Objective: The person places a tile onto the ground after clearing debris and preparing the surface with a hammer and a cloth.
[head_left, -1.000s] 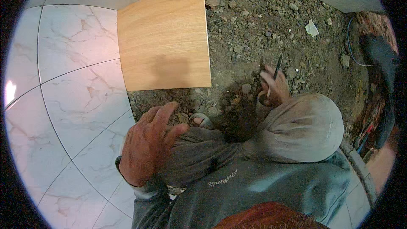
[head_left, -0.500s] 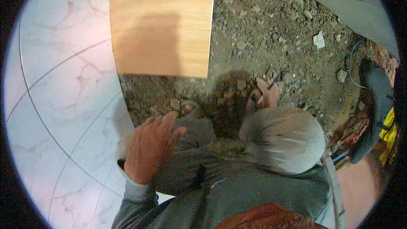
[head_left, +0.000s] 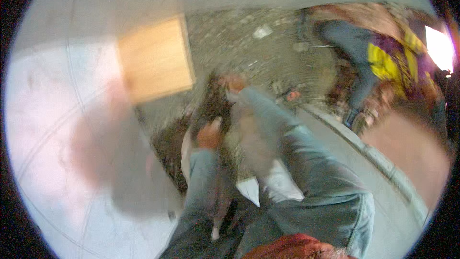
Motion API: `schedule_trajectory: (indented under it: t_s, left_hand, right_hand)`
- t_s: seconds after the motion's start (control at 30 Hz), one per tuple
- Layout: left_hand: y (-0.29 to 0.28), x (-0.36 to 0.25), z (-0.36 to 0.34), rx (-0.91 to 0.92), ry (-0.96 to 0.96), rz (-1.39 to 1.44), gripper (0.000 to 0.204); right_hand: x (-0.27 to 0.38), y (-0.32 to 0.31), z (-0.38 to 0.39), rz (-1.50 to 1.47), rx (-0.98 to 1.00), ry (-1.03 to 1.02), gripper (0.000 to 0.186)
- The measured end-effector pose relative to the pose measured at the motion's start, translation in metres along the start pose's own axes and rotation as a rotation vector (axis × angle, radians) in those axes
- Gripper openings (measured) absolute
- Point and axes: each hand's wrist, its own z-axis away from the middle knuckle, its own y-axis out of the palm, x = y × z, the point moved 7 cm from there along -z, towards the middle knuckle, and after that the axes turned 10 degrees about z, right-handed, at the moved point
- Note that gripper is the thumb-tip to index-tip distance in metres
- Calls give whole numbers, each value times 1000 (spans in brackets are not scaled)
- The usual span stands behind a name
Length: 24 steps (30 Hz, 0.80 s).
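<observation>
Motion blur smears much of the view. My left hand is low over the dirt, close to my legs, with a small pale spot at its fingers that I cannot identify. Farther forward and to the right, my right hand reaches down near the ground. The fingers of both are too blurred to show whether they hold anything. Ahead of them to the left lies a wood-grain panel or tile, over the edge of the white marbled tiles.
White marbled tiles cover the left side. Stony dirt lies ahead, with a pale scrap on it. At the right crouches another person in yellow and dark clothing, near a bright light. A raised edge curves along the right.
The view has swung, so the panel appears smaller and the other person more fully in sight. My left hand has gone down from the tile side to between my legs; my right arm now shows extended forward.
</observation>
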Motion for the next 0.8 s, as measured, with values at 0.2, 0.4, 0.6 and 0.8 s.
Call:
schedule_trajectory:
  t_s: [0.2, 0.4, 0.6, 0.8]
  left_hand:
    - [-3, -40, 132, 535, -408, -396, 36]
    - [-87, -58, 268, 478, -377, -199, 62]
    - [-171, -15, 334, 554, -347, -79, 61]
    - [-247, -7, 345, 541, -196, -556, 38]
  right_hand:
    - [132, -117, 57, -371, 189, 42, 19]
    - [101, -191, 208, -164, 137, 211, 35]
    - [46, -211, 470, -222, 378, 1033, 45]
    - [189, -317, 571, -505, 165, 1190, 53]
